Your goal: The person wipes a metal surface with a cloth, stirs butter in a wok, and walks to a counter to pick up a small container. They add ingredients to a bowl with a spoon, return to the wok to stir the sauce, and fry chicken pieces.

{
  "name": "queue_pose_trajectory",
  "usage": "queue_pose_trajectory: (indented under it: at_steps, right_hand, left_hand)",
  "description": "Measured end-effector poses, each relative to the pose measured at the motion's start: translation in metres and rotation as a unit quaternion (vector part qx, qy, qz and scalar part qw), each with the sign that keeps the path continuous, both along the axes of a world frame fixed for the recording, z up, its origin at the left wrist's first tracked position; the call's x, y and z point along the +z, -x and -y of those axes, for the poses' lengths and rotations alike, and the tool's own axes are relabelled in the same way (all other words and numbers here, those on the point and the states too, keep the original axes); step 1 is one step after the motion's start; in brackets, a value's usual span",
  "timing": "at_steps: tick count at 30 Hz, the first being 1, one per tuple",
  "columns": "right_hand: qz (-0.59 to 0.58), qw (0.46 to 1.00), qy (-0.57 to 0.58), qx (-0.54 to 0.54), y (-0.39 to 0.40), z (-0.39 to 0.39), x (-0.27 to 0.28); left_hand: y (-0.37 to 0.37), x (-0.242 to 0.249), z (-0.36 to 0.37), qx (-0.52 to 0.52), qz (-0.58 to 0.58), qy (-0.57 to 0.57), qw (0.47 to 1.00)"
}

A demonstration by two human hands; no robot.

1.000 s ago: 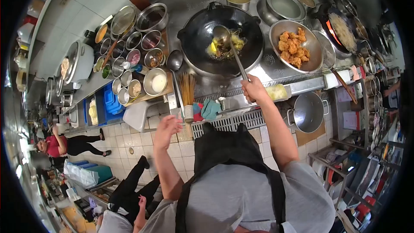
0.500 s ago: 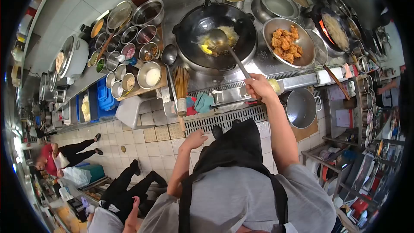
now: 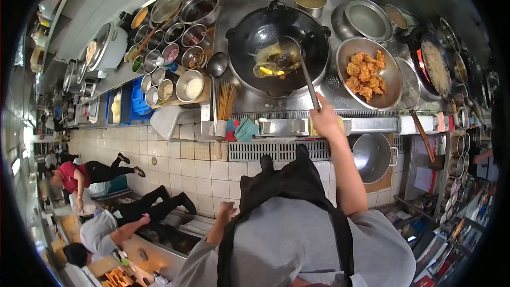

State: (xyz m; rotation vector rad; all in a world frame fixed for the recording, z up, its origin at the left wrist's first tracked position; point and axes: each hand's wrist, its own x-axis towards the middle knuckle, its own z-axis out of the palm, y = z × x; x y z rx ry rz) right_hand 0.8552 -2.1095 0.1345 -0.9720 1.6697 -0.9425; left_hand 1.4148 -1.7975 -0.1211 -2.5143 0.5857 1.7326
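Note:
My right hand (image 3: 325, 118) is wrapped round the handle of a metal ladle (image 3: 305, 72). The ladle's bowl rests in a large black wok (image 3: 255, 32), touching yellow food (image 3: 273, 61) in oil. Just right of the wok, a steel bowl (image 3: 348, 48) holds browned fried pieces (image 3: 365, 74). My left hand (image 3: 227, 211) hangs low over the floor beside the black apron (image 3: 287, 180), its fingers curled with nothing visible in them. A second ladle (image 3: 217, 65) and a bamboo brush (image 3: 226, 101) lie left of the wok.
Small metal bowls (image 3: 171, 53) crowd the left counter. At the right stands another pan (image 3: 435, 69) by a flame, with a strainer (image 3: 406, 82) nearby. A big pot (image 3: 371, 159) sits below the counter edge. Two people (image 3: 101, 231) (image 3: 74, 175) are at the lower left.
The ladle's bowl has moved right and its handle stands steeper. My right hand is slightly lower, and my left hand has dropped towards my body. The view has shifted.

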Motion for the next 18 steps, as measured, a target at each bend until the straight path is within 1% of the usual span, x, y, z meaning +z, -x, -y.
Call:
queue_pose_trajectory:
  at_steps: [1, 4, 5, 6, 7, 8, 10, 11, 12, 13, 14, 15, 16, 17, 18]
  right_hand:
    - [-0.149, 0.981, 0.119, 0.011, -0.004, 0.016, -0.062]
    - [0.003, 0.999, 0.034, 0.017, -0.009, 0.030, -0.070]
    - [0.161, 0.986, -0.045, 0.003, -0.001, 0.025, -0.036]
    - [0.314, 0.941, -0.124, -0.010, 0.005, 0.020, -0.016]
    - [0.385, 0.912, -0.141, -0.017, 0.021, 0.013, -0.018]
    - [0.357, 0.923, -0.147, -0.005, 0.035, 0.003, -0.012]
    - [0.294, 0.943, -0.153, 0.027, 0.062, -0.007, 0.018]
    - [0.196, 0.970, -0.142, 0.040, 0.062, -0.004, 0.031]
    - [0.048, 0.998, -0.007, 0.048, 0.055, 0.007, -0.001]
    - [-0.100, 0.985, 0.131, 0.054, 0.042, 0.020, -0.057]
    - [-0.149, 0.977, 0.134, 0.066, 0.033, 0.027, -0.073]
    - [-0.199, 0.967, 0.136, 0.077, 0.024, 0.034, -0.087]
    - [-0.075, 0.993, 0.046, 0.074, 0.020, 0.035, -0.074]
    - [0.051, 0.995, -0.046, 0.067, 0.020, 0.035, -0.043]
    - [0.059, 0.994, -0.055, 0.073, 0.024, 0.032, -0.034]
  left_hand:
    - [0.014, 0.008, -0.007, 0.022, -0.009, -0.009, 1.000]
    - [0.050, 0.020, -0.015, 0.068, -0.022, -0.002, 0.997]
    - [0.060, 0.021, -0.011, 0.087, -0.025, 0.009, 0.996]
    - [0.069, 0.022, -0.005, 0.108, -0.029, 0.027, 0.993]
    - [0.076, 0.023, 0.004, 0.135, -0.034, 0.050, 0.989]
    - [0.083, 0.026, 0.017, 0.164, -0.036, 0.076, 0.983]
    - [0.100, 0.031, 0.046, 0.202, -0.037, 0.135, 0.969]
    - [0.110, 0.039, 0.055, 0.207, -0.027, 0.156, 0.965]
    - [0.122, 0.048, 0.067, 0.199, 0.009, 0.183, 0.963]
    - [0.130, 0.057, 0.078, 0.170, 0.008, 0.188, 0.967]
    - [0.135, 0.061, 0.082, 0.140, 0.006, 0.195, 0.971]
    - [0.138, 0.059, 0.080, 0.135, 0.000, 0.183, 0.974]
    - [0.139, 0.053, 0.080, 0.128, -0.005, 0.171, 0.977]
    - [0.137, 0.045, 0.082, 0.119, -0.011, 0.160, 0.980]
    - [0.134, 0.036, 0.080, 0.132, -0.013, 0.152, 0.979]
